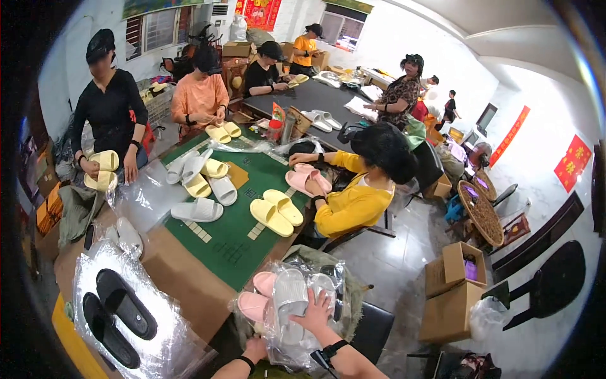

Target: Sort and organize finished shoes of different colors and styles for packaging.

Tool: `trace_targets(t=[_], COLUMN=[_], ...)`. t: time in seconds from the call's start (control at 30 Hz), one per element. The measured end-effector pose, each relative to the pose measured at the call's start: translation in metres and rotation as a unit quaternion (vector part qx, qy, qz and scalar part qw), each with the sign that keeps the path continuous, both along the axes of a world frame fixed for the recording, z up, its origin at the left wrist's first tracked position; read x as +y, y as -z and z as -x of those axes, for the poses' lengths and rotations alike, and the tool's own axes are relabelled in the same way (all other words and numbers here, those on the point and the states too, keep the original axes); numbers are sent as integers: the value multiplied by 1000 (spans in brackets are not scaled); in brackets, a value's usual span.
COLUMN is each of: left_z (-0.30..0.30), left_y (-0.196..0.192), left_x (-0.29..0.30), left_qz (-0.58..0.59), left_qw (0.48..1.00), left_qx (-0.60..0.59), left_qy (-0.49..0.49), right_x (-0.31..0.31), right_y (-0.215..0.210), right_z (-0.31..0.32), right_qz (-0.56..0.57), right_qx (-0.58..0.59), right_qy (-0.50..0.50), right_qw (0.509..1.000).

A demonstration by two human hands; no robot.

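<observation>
Grey slippers (291,288) lie in clear plastic at the near edge, at the corner of the table. My right hand (314,309) rests on them with its fingers spread. At the lower left of this plastic is my left hand (255,349); its fingers are mostly hidden, so I cannot make out whether it grips anything. Pink slippers (254,306) stick out beside the grey ones on the left. Farther left, a black pair of slippers (125,306) lies on a stack of clear plastic bags (180,328).
Yellow slippers (278,212) and grey slippers (197,210) lie on the green mat (233,252). A person in yellow (353,202) at the right handles pink slippers. Several others work around the tables. Cardboard boxes (449,309) stand on the floor at right, near a black chair (549,284).
</observation>
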State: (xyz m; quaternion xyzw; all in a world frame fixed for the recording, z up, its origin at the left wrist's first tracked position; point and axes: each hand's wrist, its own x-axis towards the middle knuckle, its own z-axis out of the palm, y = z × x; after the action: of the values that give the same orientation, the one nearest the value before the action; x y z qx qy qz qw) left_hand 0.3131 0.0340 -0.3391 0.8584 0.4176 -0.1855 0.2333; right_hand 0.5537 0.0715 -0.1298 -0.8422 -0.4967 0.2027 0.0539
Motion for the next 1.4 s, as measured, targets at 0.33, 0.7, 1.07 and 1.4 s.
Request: trace_targets(t=[0.33,0.7,1.07,1.4], left_z=[16,22,21,-16], left_y=[-29,-138,-137,-68], left_x=[1,-5,-28,-96], left_qz=[0,-47,91,136], left_qw=[962,921,960,955], left_qx=[0,-244,-6,-139], left_qy=[273,300,265,226], right_x=[-2,14,7,6], right_y=[9,-9,-11,-13], right_z=[0,-9,1,1], right_qz=[-3,6,2,-19], right_qx=[-11,-35,-48,-53], right_qy=[14,-3,-8,-5], right_qw=[1000,999,999,998])
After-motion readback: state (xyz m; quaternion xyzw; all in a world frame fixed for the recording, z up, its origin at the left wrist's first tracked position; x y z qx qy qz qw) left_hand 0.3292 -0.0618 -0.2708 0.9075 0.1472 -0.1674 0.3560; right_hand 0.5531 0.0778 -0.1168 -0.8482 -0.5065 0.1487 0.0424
